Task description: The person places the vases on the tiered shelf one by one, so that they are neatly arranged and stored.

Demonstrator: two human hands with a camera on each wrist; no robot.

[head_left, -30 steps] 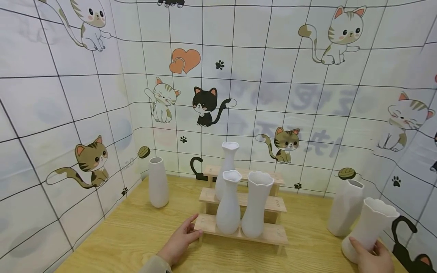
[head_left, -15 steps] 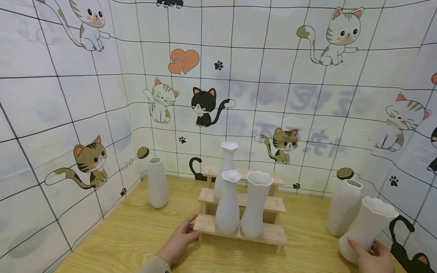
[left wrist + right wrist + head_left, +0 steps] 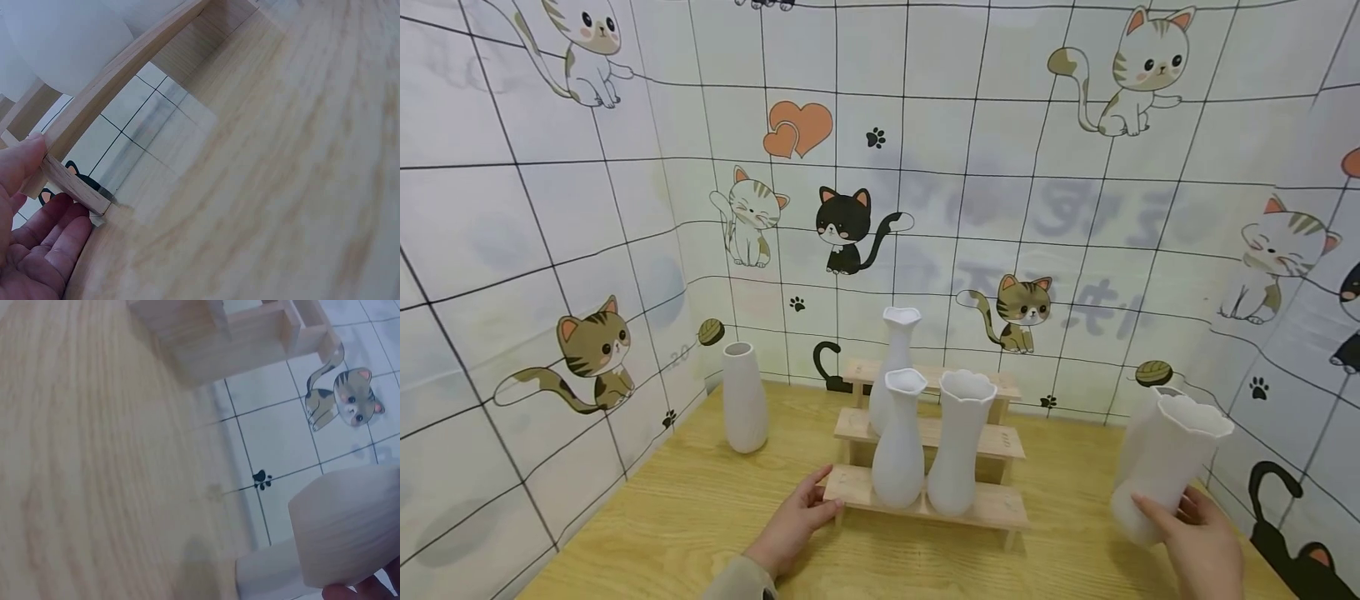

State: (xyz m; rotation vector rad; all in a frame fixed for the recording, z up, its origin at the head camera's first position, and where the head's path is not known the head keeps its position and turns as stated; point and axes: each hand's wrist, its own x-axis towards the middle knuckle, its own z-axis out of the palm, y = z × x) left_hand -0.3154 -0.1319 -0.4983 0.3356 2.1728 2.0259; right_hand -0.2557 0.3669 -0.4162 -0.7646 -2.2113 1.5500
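From here, R hand pinches wavy-rim vase low, tilted; level it, clear of rear vase. L hand pinches L end of stand: brace, w/o lifting.

The yellowish wood-grain tabletop carries a 3-tier wooden stand. Directly on it, 1 slim white vase stands upright left of the stand, and another vase stands right.

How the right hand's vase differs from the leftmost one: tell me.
The held vase is off the table in the right hand; the leftmost vase stands on it. The held vase flares to a wavy rim; the leftmost vase narrows to a plain mouth. Both are white.
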